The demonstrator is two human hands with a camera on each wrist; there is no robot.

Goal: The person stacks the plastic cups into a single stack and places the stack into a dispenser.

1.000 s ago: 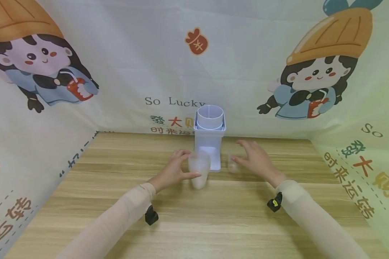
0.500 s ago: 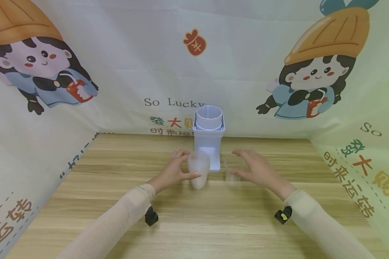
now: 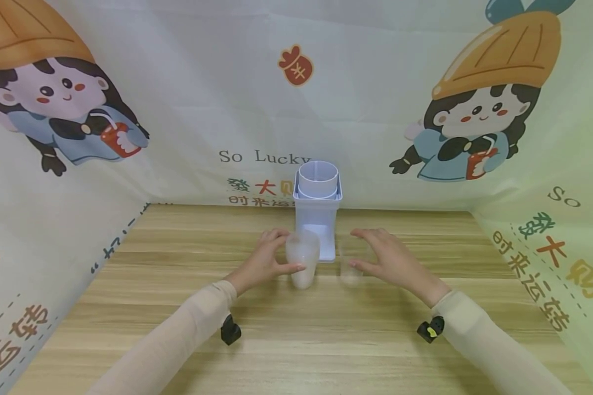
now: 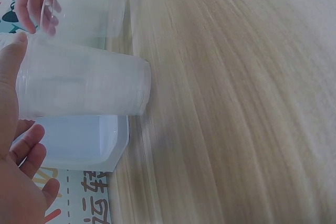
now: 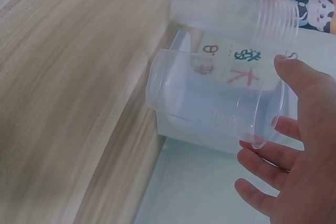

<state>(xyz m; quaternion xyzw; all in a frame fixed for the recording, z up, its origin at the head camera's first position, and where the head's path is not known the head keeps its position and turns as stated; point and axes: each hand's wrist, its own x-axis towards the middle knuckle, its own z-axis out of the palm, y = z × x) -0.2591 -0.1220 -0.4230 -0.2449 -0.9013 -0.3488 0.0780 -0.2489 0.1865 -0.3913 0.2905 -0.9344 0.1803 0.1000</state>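
Note:
A stack of translucent plastic cups (image 3: 303,266) stands upright on the table, and my left hand (image 3: 266,258) holds it near the top between thumb and fingers. Several rims of this stack (image 5: 275,17) show in the right wrist view. To its right, my right hand (image 3: 390,262) pinches a single clear plastic cup (image 3: 351,274) at the rim. Both walls of this cup (image 5: 210,95) are see-through in the right wrist view, with nothing visible inside. Just behind the two hands is a pale lilac plastic holder (image 3: 318,206), with a round tube (image 3: 319,181) in its square top.
The wooden table (image 3: 296,340) runs forward to a printed cloth backdrop (image 3: 188,109) that rises at the back and both sides. The holder's base plate lies close behind the cup stack.
My right hand has brought the single cup nearer to me and slightly left, beside the stack. The left hand and its stack have stayed in place.

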